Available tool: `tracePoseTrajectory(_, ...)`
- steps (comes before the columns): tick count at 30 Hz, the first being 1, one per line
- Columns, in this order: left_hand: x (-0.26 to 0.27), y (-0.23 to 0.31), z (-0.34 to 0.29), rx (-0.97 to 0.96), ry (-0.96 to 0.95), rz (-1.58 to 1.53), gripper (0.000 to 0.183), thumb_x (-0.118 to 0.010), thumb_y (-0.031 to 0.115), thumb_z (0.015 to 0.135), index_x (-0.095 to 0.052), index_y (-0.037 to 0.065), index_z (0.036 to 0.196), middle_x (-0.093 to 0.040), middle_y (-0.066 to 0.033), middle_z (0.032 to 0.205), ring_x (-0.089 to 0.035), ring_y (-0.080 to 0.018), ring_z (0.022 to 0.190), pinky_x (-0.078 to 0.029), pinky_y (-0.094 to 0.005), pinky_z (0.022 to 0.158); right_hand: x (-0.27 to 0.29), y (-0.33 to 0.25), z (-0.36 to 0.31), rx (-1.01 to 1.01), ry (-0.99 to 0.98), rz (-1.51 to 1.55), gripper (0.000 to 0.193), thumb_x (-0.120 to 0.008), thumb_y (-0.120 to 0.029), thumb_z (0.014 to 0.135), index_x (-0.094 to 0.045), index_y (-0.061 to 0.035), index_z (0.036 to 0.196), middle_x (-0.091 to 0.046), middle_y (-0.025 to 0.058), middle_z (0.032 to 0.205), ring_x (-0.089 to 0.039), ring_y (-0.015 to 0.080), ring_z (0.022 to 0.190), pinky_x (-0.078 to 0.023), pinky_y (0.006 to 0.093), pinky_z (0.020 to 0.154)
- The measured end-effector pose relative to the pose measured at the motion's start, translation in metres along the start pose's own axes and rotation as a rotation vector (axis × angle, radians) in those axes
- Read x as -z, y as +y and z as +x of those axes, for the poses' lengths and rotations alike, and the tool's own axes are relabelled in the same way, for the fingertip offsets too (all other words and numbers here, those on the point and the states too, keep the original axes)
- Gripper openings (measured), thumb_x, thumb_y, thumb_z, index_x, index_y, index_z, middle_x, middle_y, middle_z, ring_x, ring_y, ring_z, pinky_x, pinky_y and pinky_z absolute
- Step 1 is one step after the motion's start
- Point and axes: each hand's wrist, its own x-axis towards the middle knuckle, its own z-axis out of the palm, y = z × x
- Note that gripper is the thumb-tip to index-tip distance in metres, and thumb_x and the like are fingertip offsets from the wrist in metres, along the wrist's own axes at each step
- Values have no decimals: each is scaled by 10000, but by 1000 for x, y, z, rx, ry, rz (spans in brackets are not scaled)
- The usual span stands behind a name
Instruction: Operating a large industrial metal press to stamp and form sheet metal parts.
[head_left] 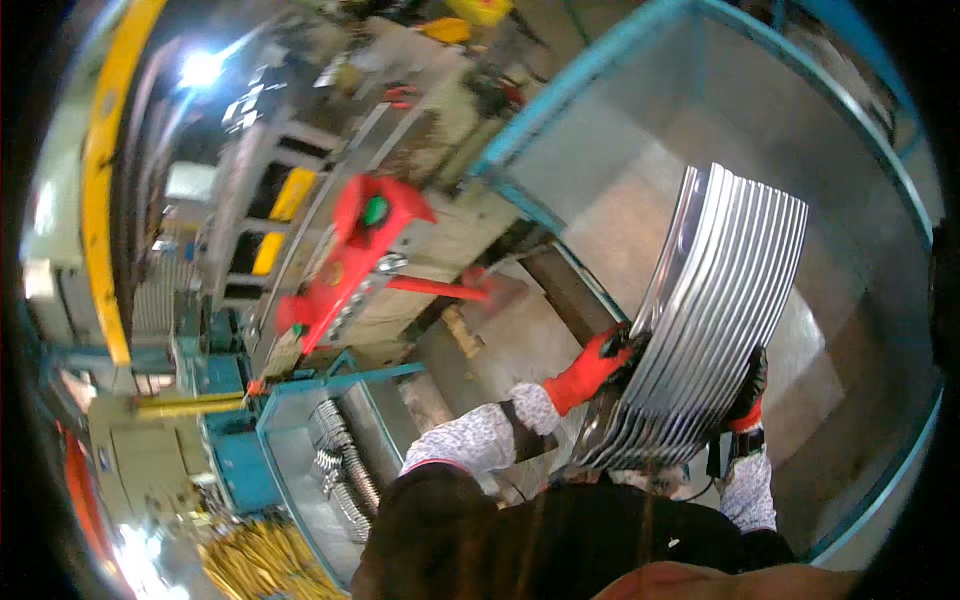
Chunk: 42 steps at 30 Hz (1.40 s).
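A stack of metal strips lay between left hand and right hand.
Both, set apart, clamped its opposite sides.

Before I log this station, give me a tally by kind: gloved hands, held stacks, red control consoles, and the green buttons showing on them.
Gloved hands: 2 (left hand, right hand)
Held stack of curved metal strips: 1
Red control console: 1
Green buttons: 2 (upper button, lower button)
Total: 6
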Motion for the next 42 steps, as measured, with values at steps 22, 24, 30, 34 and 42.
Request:
tracePoseTrajectory(22,355,247,-299,-17,381,-157,333,-552,214,891,-472,49,1169,-583,-52,984,-543,-109,847,-450,-273,737,-446,240,-90,72,-578,-423,479,-363,-346,945,-360,-41,1315,-454,122,1270,-455,212,1109,-363,349,957)
tracePoseTrajectory(24,405,235,-295,-56,424,-57,387,-561,222,886,-459,57,1221,-583,-41,1014,-538,-114,867,-447,-262,759,-468,277,-77,19,-584,-380,480,-362,-347,945,-360,-42,1315,-454,120,1269,-456,212,1108,-365,350,956)
tracePoseTrajectory(30,492,230,-300,107,445,164,496,-597,307,857,-427,77,1263,-549,-83,1121,-502,-152,1007,-413,-300,859,-501,366,-59,-93,-559,-283,481,-360,-352,944,-359,-45,1314,-454,115,1264,-457,211,1105,-370,350,953)
tracePoseTrajectory(34,528,242,-285,206,450,187,490,-627,290,839,-462,35,1223,-579,-73,1056,-523,-136,946,-420,-285,832,-511,402,-42,-114,-530,-233,481,-358,-355,944,-359,-47,1314,-454,112,1261,-459,210,1103,-373,351,950)
tracePoseTrajectory(42,569,226,-247,205,387,496,523,-628,317,828,-474,1,1215,-570,-125,1108,-520,-200,1022,-395,-311,888,-517,446,-25,-161,-528,-191,483,-355,-362,944,-359,-51,1314,-454,105,1256,-461,209,1099,-380,352,946)
